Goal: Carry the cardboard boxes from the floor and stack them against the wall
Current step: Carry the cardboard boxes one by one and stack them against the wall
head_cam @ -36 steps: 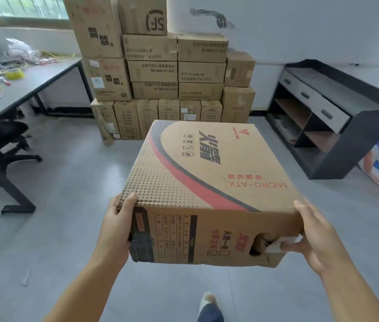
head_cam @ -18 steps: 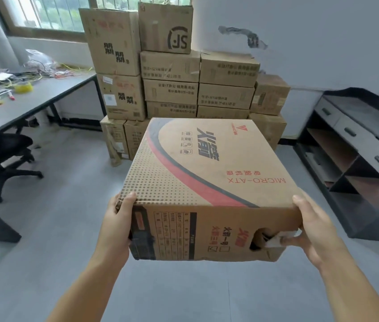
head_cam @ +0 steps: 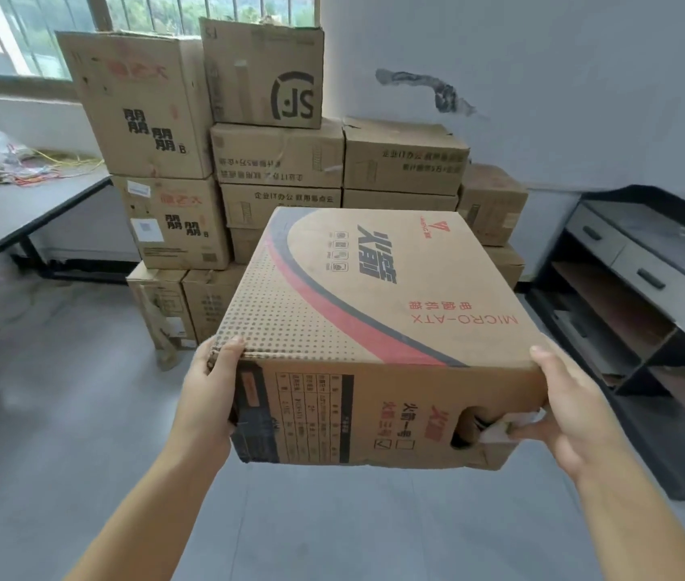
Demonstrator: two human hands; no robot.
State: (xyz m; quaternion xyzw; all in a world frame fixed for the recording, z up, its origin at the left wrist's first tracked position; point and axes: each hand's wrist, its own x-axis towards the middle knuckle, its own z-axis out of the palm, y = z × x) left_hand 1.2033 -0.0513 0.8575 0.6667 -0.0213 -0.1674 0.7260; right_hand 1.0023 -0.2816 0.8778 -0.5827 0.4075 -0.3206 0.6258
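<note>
The box [head_cam: 374,329] is held up off the floor, gripped at its near corners by the left hand [head_cam: 210,396] and right hand [head_cam: 571,417]. Beyond the grip, the stack [head_cam: 273,161] is seen against the wall [head_cam: 563,77].

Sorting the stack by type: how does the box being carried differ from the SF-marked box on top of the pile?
The carried box is printed with a red-and-dark swoosh and MICRO-ATX; the SF box bears only a black logo. The carried box is held off the floor; the SF box rests atop the stack. Both are brown cardboard.
</note>
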